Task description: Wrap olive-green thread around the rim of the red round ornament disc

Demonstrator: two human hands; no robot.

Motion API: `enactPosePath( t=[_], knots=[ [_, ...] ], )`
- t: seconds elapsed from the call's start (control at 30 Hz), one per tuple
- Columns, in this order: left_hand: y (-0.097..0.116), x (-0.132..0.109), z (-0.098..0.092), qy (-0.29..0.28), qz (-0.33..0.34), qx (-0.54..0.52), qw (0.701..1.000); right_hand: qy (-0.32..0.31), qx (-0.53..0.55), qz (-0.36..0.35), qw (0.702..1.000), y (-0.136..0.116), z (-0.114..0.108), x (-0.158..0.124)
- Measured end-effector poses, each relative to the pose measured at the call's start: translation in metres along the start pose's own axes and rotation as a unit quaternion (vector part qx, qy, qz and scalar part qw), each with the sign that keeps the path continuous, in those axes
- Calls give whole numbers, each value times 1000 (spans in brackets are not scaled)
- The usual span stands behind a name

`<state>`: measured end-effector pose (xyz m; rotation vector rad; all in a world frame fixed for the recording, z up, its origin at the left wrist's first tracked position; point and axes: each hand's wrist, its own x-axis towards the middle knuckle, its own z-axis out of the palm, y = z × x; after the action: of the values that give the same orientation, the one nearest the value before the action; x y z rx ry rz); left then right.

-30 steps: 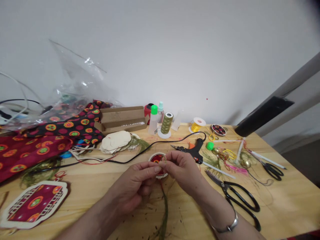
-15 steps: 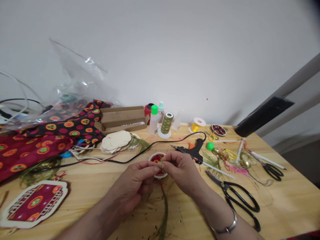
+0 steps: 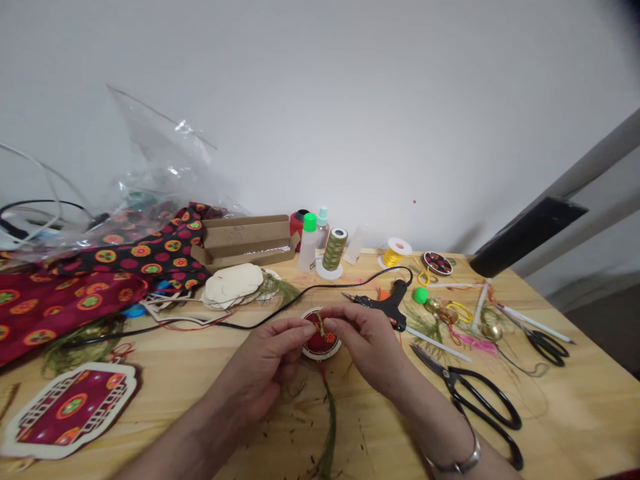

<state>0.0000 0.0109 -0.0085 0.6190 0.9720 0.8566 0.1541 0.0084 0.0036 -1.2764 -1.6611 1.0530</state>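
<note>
Over the front middle of the wooden table, my left hand (image 3: 270, 357) and my right hand (image 3: 369, 345) face each other, fingertips pinched. Between them is a short olive-yellow cord (image 3: 321, 325), gripped from both sides. Just beneath lies a round ornament (image 3: 317, 346) with a pale rim and a red patterned fabric face, partly covered by my fingers. From its lower edge a red thread leads to a green tassel (image 3: 329, 430) that trails toward me. A bracelet circles my right wrist.
Right of my hands lie a glue gun (image 3: 387, 303) and black-handled scissors (image 3: 465, 390). Behind stand an olive thread cone (image 3: 335, 251), a green-capped bottle (image 3: 309, 243) and a cardboard box (image 3: 247, 239). A fabric-covered wooden plaque (image 3: 70, 410) and patterned fabric (image 3: 65, 300) are at left.
My fingertips have drawn slightly apart, so the cord between them and more of the ornament's red face show. The view has shifted slightly.
</note>
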Motion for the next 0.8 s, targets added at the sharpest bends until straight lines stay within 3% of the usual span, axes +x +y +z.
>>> enactPosePath(
  t=[0.17,0.3,0.43,0.53,0.67,0.8],
  knots=[
    [2,0,1,5,0,-7,1000,37,-121,-32,991,0,-6,-1],
    [2,1,1,8,8,-20,1000,28,-125,-25,991,-3,-5,-3],
    [-1,3,-3,-5,10,-39,999,14,-192,-86,977,-9,3,-11],
    [-1,5,-6,-8,7,-60,998,1,-300,-172,938,-8,12,-19],
    [-1,5,-6,24,-6,-65,998,-16,-420,-282,862,-3,21,-25],
    [-2,4,-6,34,-18,-76,996,-33,-472,-331,816,0,24,-26]
  ],
)
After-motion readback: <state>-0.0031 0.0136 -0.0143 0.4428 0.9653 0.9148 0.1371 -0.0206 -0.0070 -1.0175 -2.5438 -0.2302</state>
